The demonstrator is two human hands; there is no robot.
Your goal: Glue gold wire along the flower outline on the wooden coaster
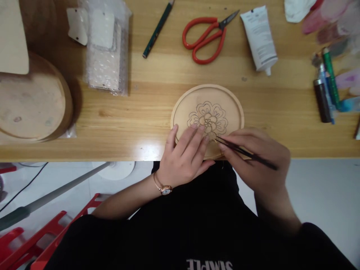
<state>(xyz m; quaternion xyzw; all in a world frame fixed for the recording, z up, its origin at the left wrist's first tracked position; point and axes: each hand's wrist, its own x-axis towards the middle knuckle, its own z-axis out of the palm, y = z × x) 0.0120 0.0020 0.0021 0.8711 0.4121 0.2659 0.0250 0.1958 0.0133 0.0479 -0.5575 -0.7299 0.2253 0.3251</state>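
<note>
Round tray (182,109), center of the frame: pale wood tan, bearing a dark-outlined flower (208,119) of looping, scalloped petals
Tweezers (247,153), right of center: near-black
Watch (166,190), lower center: rose-gold band, whitish dial
Shirt (157,240), bottom of the frame: solid black, pale lettering (209,264) across it
Scissors (208,59), upper center: orange-red handles, dark blades
Tube (260,39), upper right: white with gray print
Pencil (158,30), top center: dark green
Tabletop (135,120), edge to edge: honey-yellow, streaked with wood grain
Stools (53,228), lower left: bright red

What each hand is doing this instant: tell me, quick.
Left hand: open, fingers resting on the round wooden tray.
Right hand: closed, holding dark tweezers near the flower drawing.
</note>
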